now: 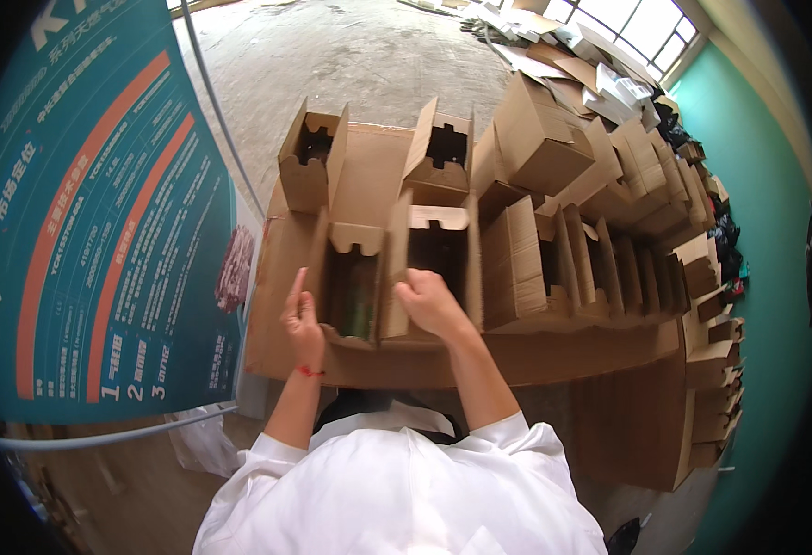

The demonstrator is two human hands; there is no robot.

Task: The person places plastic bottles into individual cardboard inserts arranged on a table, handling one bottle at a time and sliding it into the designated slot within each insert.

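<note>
An open cardboard box (351, 244) stands upright in front of me, its flaps raised and a green, bottle-like thing (359, 310) inside. My left hand (303, 326), with a red string at the wrist, is held along the box's left side, fingers stretched out. Curled fingers of my right hand (432, 303) close on the raised cardboard flap (397, 277) at the box's right; part of the grip is hidden. Just right of that flap is a second open box (438, 218) with a dark inside.
Two more open boxes, a far left one (306, 183) and a far middle one (437, 174), share the cardboard-covered table (369, 176). At right stands a row of open boxes (514, 268). A blue-green banner (128, 222) rises close on the left. Flattened cardboard (554, 60) lies heaped behind.
</note>
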